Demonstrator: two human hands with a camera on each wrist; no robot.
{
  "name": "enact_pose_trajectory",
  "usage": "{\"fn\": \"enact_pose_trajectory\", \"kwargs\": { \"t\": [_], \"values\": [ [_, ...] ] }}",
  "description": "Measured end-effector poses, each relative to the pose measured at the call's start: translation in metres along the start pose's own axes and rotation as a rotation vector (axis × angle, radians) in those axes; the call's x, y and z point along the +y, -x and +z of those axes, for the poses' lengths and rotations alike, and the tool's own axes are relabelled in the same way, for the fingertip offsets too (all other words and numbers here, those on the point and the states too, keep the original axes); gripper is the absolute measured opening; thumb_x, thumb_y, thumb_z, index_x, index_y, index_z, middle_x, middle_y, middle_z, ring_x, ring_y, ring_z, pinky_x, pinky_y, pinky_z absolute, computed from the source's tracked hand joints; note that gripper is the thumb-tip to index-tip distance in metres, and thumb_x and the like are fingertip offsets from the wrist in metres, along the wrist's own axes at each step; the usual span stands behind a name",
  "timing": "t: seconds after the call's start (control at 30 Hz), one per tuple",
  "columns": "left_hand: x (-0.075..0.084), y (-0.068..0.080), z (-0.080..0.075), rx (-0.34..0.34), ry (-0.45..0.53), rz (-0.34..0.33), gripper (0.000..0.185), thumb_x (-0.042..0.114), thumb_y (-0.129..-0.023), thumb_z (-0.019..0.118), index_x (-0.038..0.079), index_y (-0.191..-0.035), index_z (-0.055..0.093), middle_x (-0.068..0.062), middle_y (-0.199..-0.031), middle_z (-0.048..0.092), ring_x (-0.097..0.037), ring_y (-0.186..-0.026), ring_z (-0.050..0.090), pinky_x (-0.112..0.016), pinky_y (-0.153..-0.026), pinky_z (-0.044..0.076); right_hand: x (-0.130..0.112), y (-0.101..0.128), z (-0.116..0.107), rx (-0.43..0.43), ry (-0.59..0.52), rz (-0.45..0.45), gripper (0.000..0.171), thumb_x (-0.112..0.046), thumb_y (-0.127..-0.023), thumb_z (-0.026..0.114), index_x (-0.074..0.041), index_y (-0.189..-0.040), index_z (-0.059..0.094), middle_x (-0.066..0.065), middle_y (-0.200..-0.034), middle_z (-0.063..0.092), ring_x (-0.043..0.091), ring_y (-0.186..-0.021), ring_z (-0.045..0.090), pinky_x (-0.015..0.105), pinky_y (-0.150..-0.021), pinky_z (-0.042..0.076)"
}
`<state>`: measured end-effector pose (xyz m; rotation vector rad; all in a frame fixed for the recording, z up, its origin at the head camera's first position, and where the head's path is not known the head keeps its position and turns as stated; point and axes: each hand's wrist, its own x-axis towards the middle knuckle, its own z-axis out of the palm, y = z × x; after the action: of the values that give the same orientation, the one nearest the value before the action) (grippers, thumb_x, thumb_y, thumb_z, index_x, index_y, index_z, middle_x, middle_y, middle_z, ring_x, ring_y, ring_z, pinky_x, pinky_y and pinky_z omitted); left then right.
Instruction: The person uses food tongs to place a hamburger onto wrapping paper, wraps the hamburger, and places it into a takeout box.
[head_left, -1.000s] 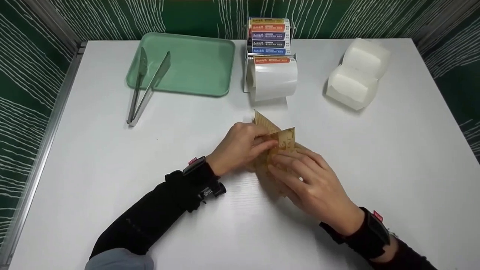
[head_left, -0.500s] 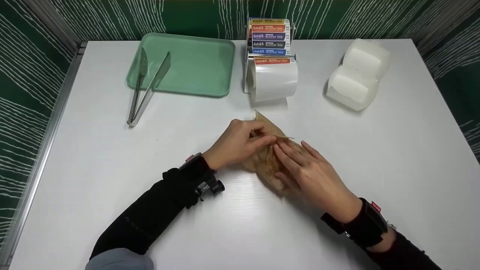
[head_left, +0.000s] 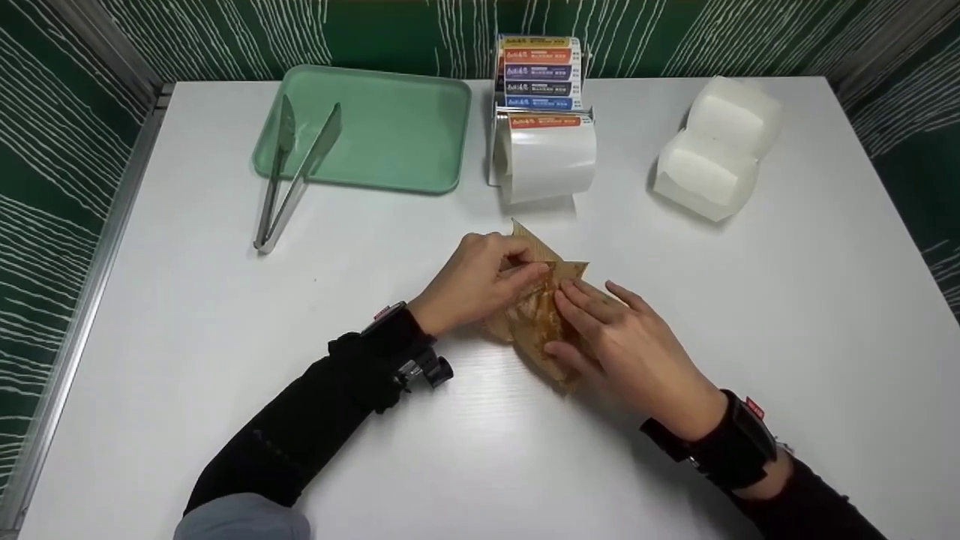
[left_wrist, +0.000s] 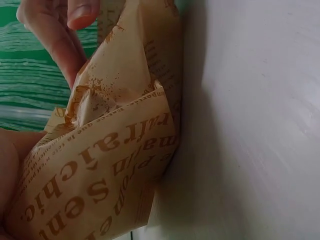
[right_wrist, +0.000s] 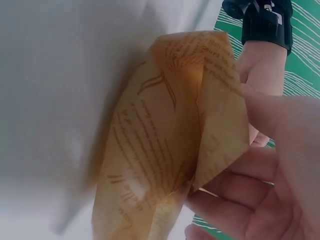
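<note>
Printed brown food-wrapping paper, folded into a bundle, lies on the white table between both hands. What is inside it is hidden. My left hand pinches the paper's upper left part, its thumb on top near a raised flap. From the right, my right hand rests on the bundle with nearly straight fingers, their tips against the folded paper. In the left wrist view, the paper shows brown lettering and a crumpled fold. Seen from the right wrist, the paper has a turned-over flap beside the right fingers.
Behind the hands stands a sticker roll dispenser with several coloured labels. A green tray lies at the back left, metal tongs leaning over its edge. At the back right is an opened white clamshell box.
The right hand's fingers have straightened and shifted to the right across the bundle, exposing more of its middle. The upright flap has been folded lower. The left hand has moved slightly up.
</note>
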<state>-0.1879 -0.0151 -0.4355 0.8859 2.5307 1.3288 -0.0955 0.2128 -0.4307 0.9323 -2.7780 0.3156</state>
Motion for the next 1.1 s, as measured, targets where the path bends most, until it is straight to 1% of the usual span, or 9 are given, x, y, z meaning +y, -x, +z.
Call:
{"fn": "enact_pose_trajectory", "kwargs": {
  "t": [0.1, 0.27, 0.33, 0.4, 0.53, 0.67, 0.87, 0.97, 1.1],
  "values": [
    [-0.001, -0.001, 0.001, 0.007, -0.015, -0.027, 0.017, 0.028, -0.104, 0.072, 0.012, -0.097, 0.075, 0.0, -0.093, 0.077, -0.013, -0.09, 0.068, -0.029, -0.085, 0.055, -0.002, -0.002, 0.002, 0.029, 0.009, 0.02, 0.063, -0.043, -0.098, 0.079, 0.001, -0.142, 0.067, 0.021, -0.138, 0.072, 0.038, -0.128, 0.07, 0.059, -0.113, 0.052],
    [-0.005, -0.001, 0.003, 0.022, -0.068, -0.048, 0.018, 0.03, -0.103, 0.075, 0.015, -0.096, 0.071, 0.005, -0.082, 0.062, -0.013, -0.084, 0.054, -0.028, -0.078, 0.042, -0.003, -0.007, 0.009, 0.084, 0.046, 0.008, 0.067, -0.046, -0.099, 0.077, -0.003, -0.148, 0.064, 0.021, -0.127, 0.07, 0.038, -0.103, 0.069, 0.046, -0.09, 0.059],
    [-0.008, 0.0, 0.003, 0.027, -0.085, -0.048, 0.022, 0.031, -0.103, 0.075, 0.014, -0.091, 0.067, 0.006, -0.08, 0.056, -0.014, -0.083, 0.05, -0.028, -0.077, 0.038, -0.003, -0.009, 0.012, 0.096, 0.064, -0.002, 0.067, -0.047, -0.098, 0.077, -0.003, -0.147, 0.064, 0.022, -0.125, 0.066, 0.037, -0.098, 0.065, 0.045, -0.082, 0.057],
    [-0.01, 0.002, 0.002, 0.034, -0.082, -0.046, 0.026, 0.032, -0.103, 0.075, 0.013, -0.088, 0.063, 0.006, -0.079, 0.054, -0.015, -0.083, 0.05, -0.029, -0.077, 0.037, -0.002, -0.009, 0.014, 0.104, 0.075, -0.01, 0.067, -0.046, -0.097, 0.079, -0.002, -0.145, 0.065, 0.022, -0.126, 0.064, 0.038, -0.099, 0.063, 0.046, -0.08, 0.057],
    [-0.015, 0.011, -0.002, 0.055, -0.045, -0.039, 0.029, 0.035, -0.102, 0.076, 0.012, -0.09, 0.061, 0.002, -0.087, 0.059, -0.017, -0.091, 0.057, -0.031, -0.083, 0.044, -0.001, -0.008, 0.015, 0.089, 0.048, -0.002, 0.069, -0.043, -0.095, 0.081, 0.001, -0.146, 0.064, 0.026, -0.141, 0.061, 0.045, -0.115, 0.066, 0.054, -0.094, 0.059],
    [-0.021, 0.028, -0.01, 0.049, -0.002, -0.071, 0.032, 0.04, -0.098, 0.079, 0.012, -0.097, 0.063, -0.002, -0.095, 0.062, -0.019, -0.097, 0.059, -0.036, -0.09, 0.05, -0.002, -0.008, 0.015, 0.03, -0.012, 0.029, 0.072, -0.042, -0.098, 0.079, 0.002, -0.151, 0.058, 0.027, -0.158, 0.054, 0.046, -0.135, 0.063, 0.059, -0.116, 0.049],
    [-0.036, 0.051, -0.024, -0.036, 0.202, -0.156, 0.024, 0.029, -0.095, 0.084, 0.012, -0.099, 0.066, 0.0, -0.103, 0.065, -0.017, -0.101, 0.065, -0.038, -0.095, 0.055, 0.0, -0.007, 0.016, -0.021, -0.05, 0.065, 0.078, -0.046, -0.098, 0.078, 0.001, -0.156, 0.052, 0.023, -0.163, 0.05, 0.039, -0.143, 0.06, 0.058, -0.119, 0.046],
    [-0.044, 0.053, -0.026, -0.08, 0.307, -0.201, 0.016, 0.023, -0.099, 0.08, 0.013, -0.096, 0.068, 0.002, -0.1, 0.069, -0.017, -0.091, 0.067, -0.031, -0.08, 0.057, 0.002, -0.007, 0.015, -0.032, -0.062, 0.068, 0.082, -0.047, -0.097, 0.079, 0.0, -0.158, 0.05, 0.023, -0.164, 0.048, 0.04, -0.142, 0.06, 0.058, -0.119, 0.047],
    [-0.049, 0.053, -0.027, -0.124, 0.397, -0.269, 0.011, 0.017, -0.103, 0.074, 0.013, -0.095, 0.067, 0.001, -0.099, 0.071, -0.016, -0.076, 0.066, -0.025, -0.06, 0.051, 0.002, -0.008, 0.016, -0.038, -0.075, 0.073, 0.083, -0.048, -0.095, 0.08, 0.0, -0.157, 0.051, 0.024, -0.163, 0.049, 0.042, -0.14, 0.062, 0.057, -0.118, 0.049]
  ]
}}
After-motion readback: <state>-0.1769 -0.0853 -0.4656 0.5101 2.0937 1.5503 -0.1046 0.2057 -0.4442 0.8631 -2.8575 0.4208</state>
